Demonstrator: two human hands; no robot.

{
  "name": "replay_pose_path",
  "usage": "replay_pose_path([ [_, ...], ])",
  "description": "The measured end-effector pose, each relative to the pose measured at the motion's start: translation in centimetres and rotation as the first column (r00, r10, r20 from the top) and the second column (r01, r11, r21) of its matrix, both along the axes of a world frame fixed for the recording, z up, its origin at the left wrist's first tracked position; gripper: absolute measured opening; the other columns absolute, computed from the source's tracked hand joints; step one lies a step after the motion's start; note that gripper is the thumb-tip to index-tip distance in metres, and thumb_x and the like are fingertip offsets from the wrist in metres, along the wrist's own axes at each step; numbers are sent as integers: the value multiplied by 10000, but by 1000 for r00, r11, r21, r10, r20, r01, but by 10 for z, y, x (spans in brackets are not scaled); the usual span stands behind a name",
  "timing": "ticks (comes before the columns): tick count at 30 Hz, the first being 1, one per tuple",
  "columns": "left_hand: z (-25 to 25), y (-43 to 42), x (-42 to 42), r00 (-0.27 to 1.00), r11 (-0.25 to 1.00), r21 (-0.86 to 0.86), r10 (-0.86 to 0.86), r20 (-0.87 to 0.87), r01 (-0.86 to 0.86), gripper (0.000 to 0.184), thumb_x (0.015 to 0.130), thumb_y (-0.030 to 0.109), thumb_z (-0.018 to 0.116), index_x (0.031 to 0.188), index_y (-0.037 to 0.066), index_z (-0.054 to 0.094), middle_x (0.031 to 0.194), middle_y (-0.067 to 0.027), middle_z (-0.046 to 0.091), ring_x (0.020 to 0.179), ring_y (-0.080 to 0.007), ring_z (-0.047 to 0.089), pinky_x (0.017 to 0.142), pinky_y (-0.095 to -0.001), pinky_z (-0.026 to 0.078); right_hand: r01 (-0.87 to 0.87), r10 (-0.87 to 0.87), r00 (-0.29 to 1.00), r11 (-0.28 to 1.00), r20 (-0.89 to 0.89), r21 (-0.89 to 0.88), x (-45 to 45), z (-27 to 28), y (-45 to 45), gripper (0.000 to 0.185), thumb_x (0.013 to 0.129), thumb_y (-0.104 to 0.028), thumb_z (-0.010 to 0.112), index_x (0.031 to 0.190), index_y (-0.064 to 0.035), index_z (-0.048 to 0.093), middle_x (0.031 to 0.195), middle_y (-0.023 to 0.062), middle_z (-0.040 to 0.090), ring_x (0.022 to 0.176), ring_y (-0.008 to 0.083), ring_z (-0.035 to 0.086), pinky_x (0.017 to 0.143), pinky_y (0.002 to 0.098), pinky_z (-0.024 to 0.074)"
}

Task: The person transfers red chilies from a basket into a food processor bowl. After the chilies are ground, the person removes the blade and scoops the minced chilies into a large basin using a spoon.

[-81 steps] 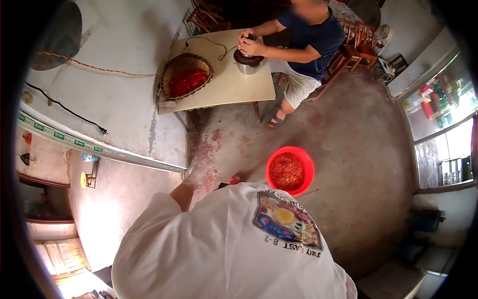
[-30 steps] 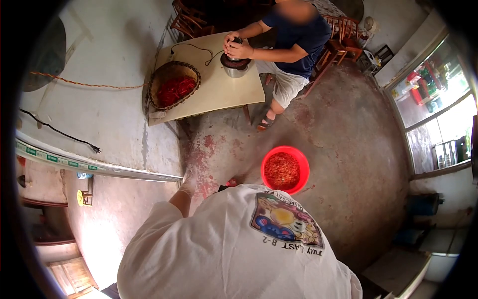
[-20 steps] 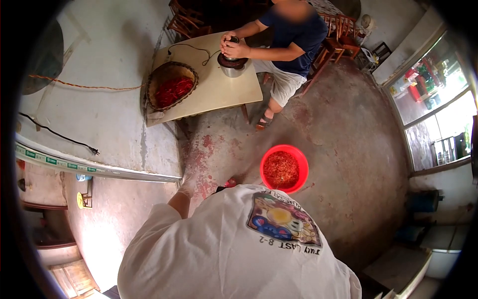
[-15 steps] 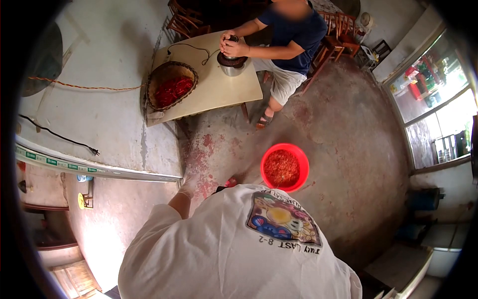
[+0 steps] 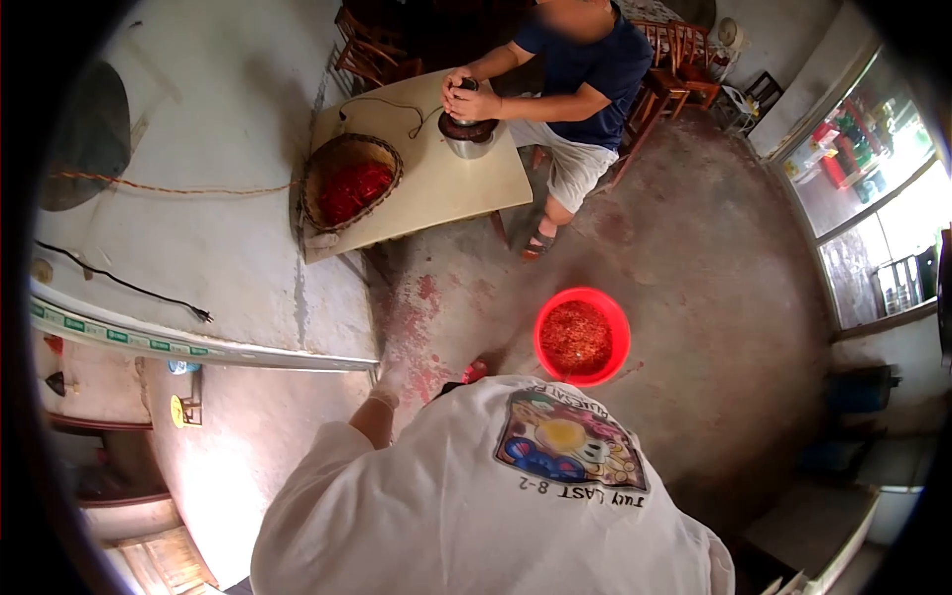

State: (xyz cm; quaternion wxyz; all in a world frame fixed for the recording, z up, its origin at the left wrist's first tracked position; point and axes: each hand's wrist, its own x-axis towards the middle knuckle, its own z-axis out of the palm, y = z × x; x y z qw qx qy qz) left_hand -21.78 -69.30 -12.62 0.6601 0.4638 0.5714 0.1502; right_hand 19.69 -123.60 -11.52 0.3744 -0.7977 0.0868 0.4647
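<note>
My left forearm [image 5: 372, 421] reaches out of the white shirt sleeve towards the floor. Beyond its wrist, my left hand [image 5: 388, 388] is only a pale blur, so its fingers and anything in them cannot be made out. My right hand does not show; the white shirt [image 5: 476, 496] fills the lower middle. A red plastic tub [image 5: 623, 342] stands on the floor just ahead of my body. Chopped red and orange bits, seemingly chilli, lie in it [image 5: 576, 337]. A small red object [image 5: 476, 370] shows beside the shirt's edge, its kind unclear.
Across the room, a seated person [image 5: 585, 64] presses both hands on a dark-topped steel pot [image 5: 472, 149] on the table [image 5: 466, 193]. A wicker basket [image 5: 314, 174] of red chillies [image 5: 355, 190] sits there too. A wall [image 5: 228, 258] with a hanging plug [image 5: 203, 315] stands left.
The view has shifted slightly, so the room appears a little further right and lower. The seated person's hands stay on the pot. The tub still stands on the floor.
</note>
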Motion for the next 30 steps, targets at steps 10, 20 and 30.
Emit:
replay_pose_path([
  [10, 71, -9, 3, 963, 986, -101, -152, -225, 132, 453, 789, 319, 537, 1109, -1, 532, 1036, -105, 562, 943, -202, 518, 805, -343, 422, 172, -112, 949, 967, -295, 186, 11, 62, 29, 236, 840, -224, 520, 957, -31, 589, 792, 76, 632, 617, 185, 593, 481, 297, 448],
  [20, 183, -37, 38, 975, 983, 118, -121, -187, 144, 271, 790, 280, 528, 821, 18, 590, 747, -56, 575, 672, -170, 545, 568, -323, 444, -116, 117, 986, 993, -120, 18, 5, 78, 51, 265, 886, -179, 452, 1096, -31, 517, 925, 108, 632, 790, 214, 636, 583, 318, 526],
  [30, 203, -36, 45, 953, 979, 129, -115, -279, 156, 293, 781, 286, 524, 818, 6, 601, 748, -83, 592, 663, -177, 555, 580, -337, 447, -130, 134, 983, 991, -129, 39, 11, 51, 44, 237, 869, -217, 459, 997, -57, 578, 823, 82, 646, 670, 189, 641, 539, 300, 511],
])
